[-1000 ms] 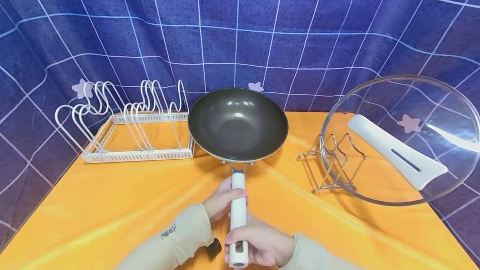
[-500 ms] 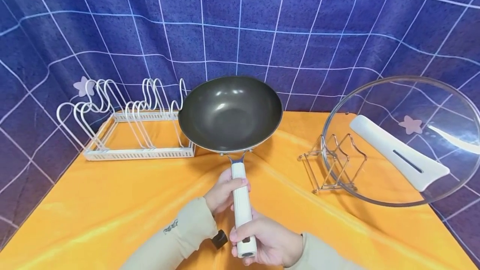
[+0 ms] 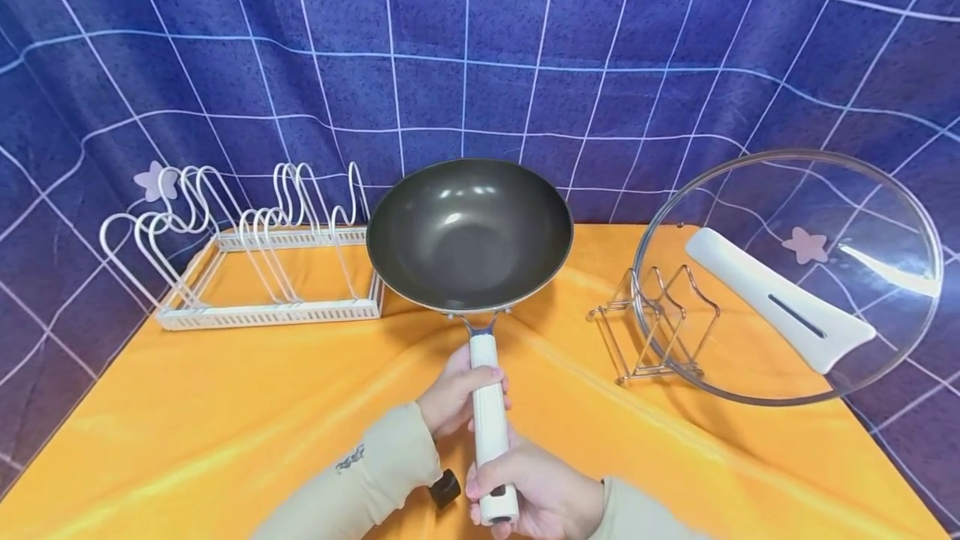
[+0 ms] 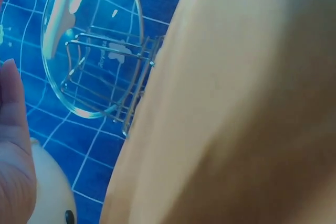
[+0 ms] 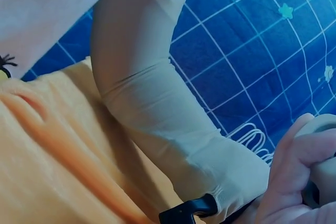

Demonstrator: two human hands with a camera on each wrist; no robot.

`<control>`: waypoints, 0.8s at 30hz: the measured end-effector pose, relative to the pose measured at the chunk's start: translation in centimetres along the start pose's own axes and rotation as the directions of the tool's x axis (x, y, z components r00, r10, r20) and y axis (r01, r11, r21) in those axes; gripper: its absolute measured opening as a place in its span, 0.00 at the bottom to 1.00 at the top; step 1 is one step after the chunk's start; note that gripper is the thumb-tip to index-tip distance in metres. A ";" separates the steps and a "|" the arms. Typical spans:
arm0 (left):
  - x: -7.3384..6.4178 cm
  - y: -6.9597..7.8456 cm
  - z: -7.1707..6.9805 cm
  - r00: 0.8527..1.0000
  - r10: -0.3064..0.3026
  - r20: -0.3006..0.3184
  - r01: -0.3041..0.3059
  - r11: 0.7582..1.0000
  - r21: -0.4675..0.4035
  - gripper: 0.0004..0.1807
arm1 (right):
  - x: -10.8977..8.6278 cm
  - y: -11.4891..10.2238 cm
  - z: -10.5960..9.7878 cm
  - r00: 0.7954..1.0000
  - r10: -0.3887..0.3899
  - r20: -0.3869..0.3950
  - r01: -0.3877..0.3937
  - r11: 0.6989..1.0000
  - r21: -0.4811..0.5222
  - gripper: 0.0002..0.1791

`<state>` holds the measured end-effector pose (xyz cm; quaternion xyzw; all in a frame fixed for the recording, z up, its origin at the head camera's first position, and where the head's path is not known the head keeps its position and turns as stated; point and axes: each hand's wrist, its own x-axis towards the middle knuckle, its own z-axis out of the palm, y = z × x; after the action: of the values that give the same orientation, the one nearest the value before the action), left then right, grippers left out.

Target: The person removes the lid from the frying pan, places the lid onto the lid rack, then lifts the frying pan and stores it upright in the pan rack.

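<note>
A dark-coated wok [image 3: 471,236] with a white handle [image 3: 491,423] is held up over the orange-covered table, its inside facing the head camera. My left hand [image 3: 456,394] grips the handle near the pan end. Lower down, my right hand [image 3: 543,486] wraps the handle close to its end with the hanging hole. In the left wrist view part of a hand [image 4: 16,150] shows at the left edge. The right wrist view catches fingers [image 5: 294,166] curled at the lower right, with the left sleeve [image 5: 173,119] across the middle.
A white wire pan rack [image 3: 270,311] stands left of the wok. At the right, a large glass lid [image 3: 885,332] with a white handle [image 3: 780,298] stands tilted in a small metal rack [image 3: 660,369]. A blue gridded curtain [image 3: 510,48] hangs behind the orange cloth [image 3: 247,423].
The wok shifted left and up, then came slightly back right and lower, its handle swinging toward the right at the bottom. Both hands keep their grip on the handle.
</note>
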<state>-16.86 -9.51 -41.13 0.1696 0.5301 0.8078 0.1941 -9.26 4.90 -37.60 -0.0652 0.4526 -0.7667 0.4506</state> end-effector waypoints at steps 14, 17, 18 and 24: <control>0.0 1.2 2.0 0.994 -0.045 -0.104 0.031 0.991 -0.127 0.12 | -1.0 0.3 0.4 0.995 -0.090 -0.038 0.083 0.985 -0.148 0.46; 0.3 1.0 2.2 0.988 -0.029 -0.151 0.020 0.998 -0.062 0.12 | -1.0 0.8 0.3 0.982 -0.150 -0.113 0.122 0.967 -0.223 0.44; 0.4 0.9 2.2 0.985 -0.024 -0.168 0.017 0.999 -0.040 0.13 | -1.0 1.0 0.3 0.974 -0.182 -0.135 0.144 0.957 -0.254 0.43; 0.7 1.1 2.2 0.980 -0.017 -0.198 0.027 0.998 0.048 0.14 | -0.6 1.7 0.7 0.916 -0.351 -0.192 0.226 0.850 -0.477 0.42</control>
<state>-16.59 -7.79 -39.26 0.0879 0.5688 0.8048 0.1451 -7.52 4.61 -38.27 -0.1284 0.6579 -0.7036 0.2358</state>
